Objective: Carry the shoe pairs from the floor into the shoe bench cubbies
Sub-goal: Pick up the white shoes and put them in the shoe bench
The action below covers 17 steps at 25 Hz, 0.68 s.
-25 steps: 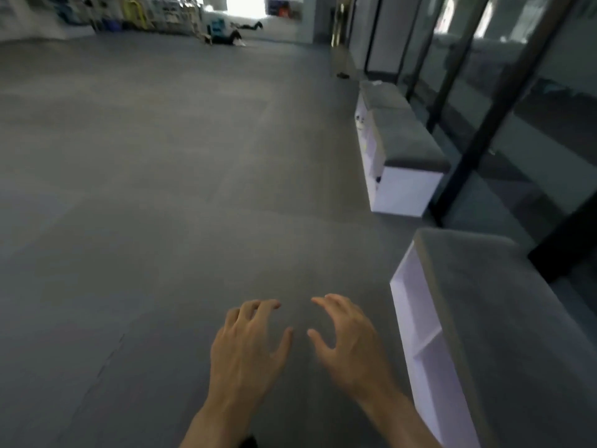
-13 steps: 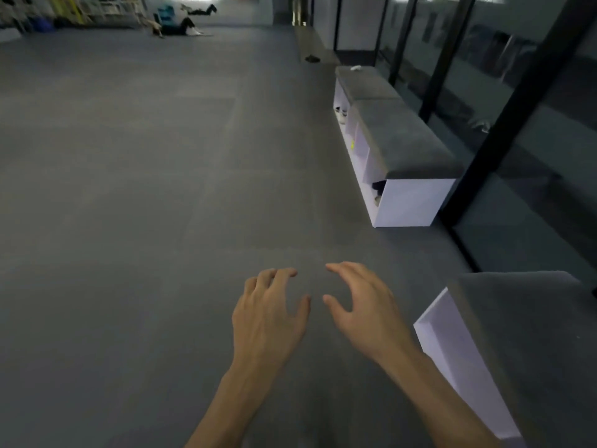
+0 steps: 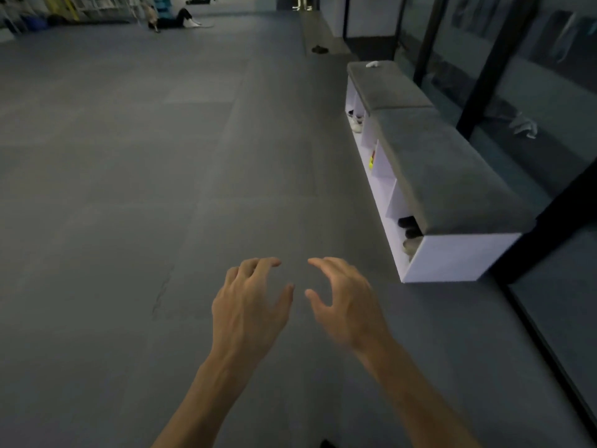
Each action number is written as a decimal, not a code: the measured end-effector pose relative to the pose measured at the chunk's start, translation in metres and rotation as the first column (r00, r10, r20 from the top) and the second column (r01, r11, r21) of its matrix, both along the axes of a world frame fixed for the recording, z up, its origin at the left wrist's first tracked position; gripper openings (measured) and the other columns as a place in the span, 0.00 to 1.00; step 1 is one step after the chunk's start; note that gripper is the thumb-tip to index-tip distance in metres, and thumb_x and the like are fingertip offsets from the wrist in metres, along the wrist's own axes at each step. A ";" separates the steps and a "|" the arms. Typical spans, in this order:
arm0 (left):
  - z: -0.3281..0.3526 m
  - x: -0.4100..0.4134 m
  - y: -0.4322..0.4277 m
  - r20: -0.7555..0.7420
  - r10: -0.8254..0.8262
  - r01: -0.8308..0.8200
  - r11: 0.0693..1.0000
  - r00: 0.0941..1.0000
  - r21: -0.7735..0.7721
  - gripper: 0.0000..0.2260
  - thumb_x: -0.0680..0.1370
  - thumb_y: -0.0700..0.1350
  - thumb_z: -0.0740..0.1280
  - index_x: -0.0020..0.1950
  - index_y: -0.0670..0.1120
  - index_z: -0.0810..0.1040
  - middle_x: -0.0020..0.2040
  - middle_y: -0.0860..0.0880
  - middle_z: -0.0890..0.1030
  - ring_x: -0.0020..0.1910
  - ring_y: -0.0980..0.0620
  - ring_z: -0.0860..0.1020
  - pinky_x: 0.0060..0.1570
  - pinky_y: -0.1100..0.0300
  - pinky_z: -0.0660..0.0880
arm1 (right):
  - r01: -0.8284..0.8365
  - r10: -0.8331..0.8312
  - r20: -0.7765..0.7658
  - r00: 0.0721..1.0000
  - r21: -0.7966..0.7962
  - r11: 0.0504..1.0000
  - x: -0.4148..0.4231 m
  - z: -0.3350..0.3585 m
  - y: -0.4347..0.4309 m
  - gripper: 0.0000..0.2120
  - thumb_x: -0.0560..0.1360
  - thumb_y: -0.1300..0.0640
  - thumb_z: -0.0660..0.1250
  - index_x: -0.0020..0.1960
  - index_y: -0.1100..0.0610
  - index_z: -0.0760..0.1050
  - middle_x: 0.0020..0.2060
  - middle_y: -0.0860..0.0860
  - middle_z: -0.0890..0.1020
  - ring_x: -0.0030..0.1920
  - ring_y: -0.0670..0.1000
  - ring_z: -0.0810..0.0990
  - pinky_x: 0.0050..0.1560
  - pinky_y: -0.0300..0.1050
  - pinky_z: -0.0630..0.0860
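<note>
Left hand (image 3: 248, 305), right hand (image 3: 347, 305): fingers curled, spread, holding nothing, above grey floor (image 3: 129, 189). Shoe bench (image 3: 452, 257): beyond right fingertips, dark shoes (image 3: 408, 226) in nearest cubby.

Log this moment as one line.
hands: left open, right open, both empty | bench: ahead right | cubbies: some hold shoes

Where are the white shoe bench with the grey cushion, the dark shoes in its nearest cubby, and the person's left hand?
White shoe bench with grey cushion (image 3: 452, 260): head view, on its white end panel.
Dark shoes in nearest cubby (image 3: 407, 222): head view, on the upper shoe.
Left hand (image 3: 248, 305): head view, back of the hand.
</note>
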<state>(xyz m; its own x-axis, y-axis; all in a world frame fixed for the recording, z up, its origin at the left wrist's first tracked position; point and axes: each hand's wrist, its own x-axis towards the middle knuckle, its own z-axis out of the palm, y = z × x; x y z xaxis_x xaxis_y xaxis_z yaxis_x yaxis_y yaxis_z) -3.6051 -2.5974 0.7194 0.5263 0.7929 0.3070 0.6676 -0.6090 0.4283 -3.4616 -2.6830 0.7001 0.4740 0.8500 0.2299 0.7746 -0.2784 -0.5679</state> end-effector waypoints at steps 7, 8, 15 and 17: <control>-0.027 0.141 0.256 0.059 0.086 -0.084 0.996 0.995 -0.031 0.19 0.74 0.61 0.66 0.64 0.59 0.73 0.61 0.60 0.75 0.61 0.58 0.72 0.46 0.62 0.71 | -0.089 0.091 0.067 0.994 -0.020 0.996 0.154 -0.006 0.266 0.24 0.74 0.49 0.68 0.70 0.49 0.71 0.65 0.46 0.75 0.65 0.47 0.73 0.65 0.47 0.71; -0.030 0.168 0.302 0.071 0.080 -0.078 0.996 0.994 -0.036 0.19 0.74 0.61 0.66 0.64 0.59 0.73 0.61 0.61 0.75 0.61 0.58 0.71 0.46 0.63 0.70 | -0.080 0.081 0.071 0.994 -0.014 0.997 0.179 -0.007 0.312 0.24 0.74 0.49 0.68 0.70 0.48 0.70 0.65 0.45 0.75 0.65 0.47 0.73 0.64 0.47 0.71; -0.002 0.354 0.580 0.068 -0.050 0.051 0.999 0.996 -0.014 0.19 0.75 0.59 0.67 0.65 0.57 0.73 0.61 0.58 0.76 0.61 0.55 0.71 0.50 0.60 0.71 | 0.042 -0.042 0.036 0.998 0.005 0.999 0.347 0.010 0.575 0.24 0.75 0.48 0.67 0.70 0.46 0.69 0.66 0.43 0.74 0.66 0.46 0.72 0.65 0.49 0.72; -0.001 0.405 0.648 0.062 -0.061 0.061 0.998 0.996 0.002 0.19 0.74 0.59 0.68 0.64 0.57 0.74 0.60 0.58 0.76 0.61 0.55 0.72 0.46 0.62 0.68 | 0.063 -0.064 0.029 0.998 0.017 0.998 0.397 0.009 0.641 0.24 0.75 0.47 0.68 0.70 0.46 0.68 0.66 0.43 0.74 0.66 0.46 0.72 0.65 0.48 0.72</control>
